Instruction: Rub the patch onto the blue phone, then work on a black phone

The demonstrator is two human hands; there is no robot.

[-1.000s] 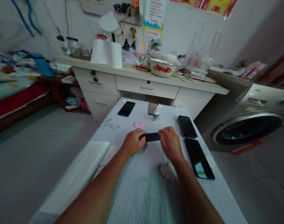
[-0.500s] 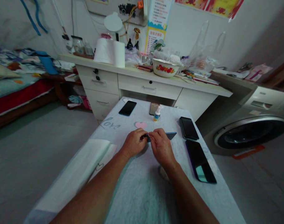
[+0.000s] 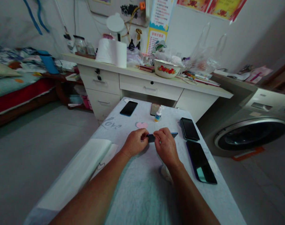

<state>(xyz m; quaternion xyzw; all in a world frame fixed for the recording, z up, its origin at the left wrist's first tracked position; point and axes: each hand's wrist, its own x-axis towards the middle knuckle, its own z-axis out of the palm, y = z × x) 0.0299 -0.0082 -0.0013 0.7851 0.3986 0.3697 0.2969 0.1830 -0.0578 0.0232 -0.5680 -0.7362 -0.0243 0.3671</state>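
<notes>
1. A front-loading washing machine (image 3: 250,134) stands to the right, beyond the table.
2. A pale desk (image 3: 152,89) with drawers runs along the far wall. It carries a big white paper roll (image 3: 112,53), a flowered enamel bowl (image 3: 166,68) and other clutter.
3. The table (image 3: 137,187), covered in a pale cloth, stretches from the person up to the desk.
4. A long white folded sheet (image 3: 81,168) lies along the table's left edge.
5. A large dark phone (image 3: 201,162) lies flat near the right edge, and a smaller black phone (image 3: 189,128) lies just beyond it.
6. The left hand (image 3: 134,143) has its fingers curled shut on the left end of the dark-blue phone (image 3: 152,137).
7. The right hand (image 3: 166,145) lies over the middle of that phone with its fingertips pinched onto it. The phone's right end pokes out past the hand.
8. The dark-blue phone lies crosswise at mid-table, low over the cloth. Whether it touches the cloth cannot be told.
9. A black phone (image 3: 128,108) lies at the far left, well apart from the hands.
10. A brownish phone (image 3: 154,108) lies at the far middle, with a small dropper bottle (image 3: 158,115) upright just beside it.
11. A pink heart (image 3: 141,125) on the cloth sits just beyond the left hand.
</notes>
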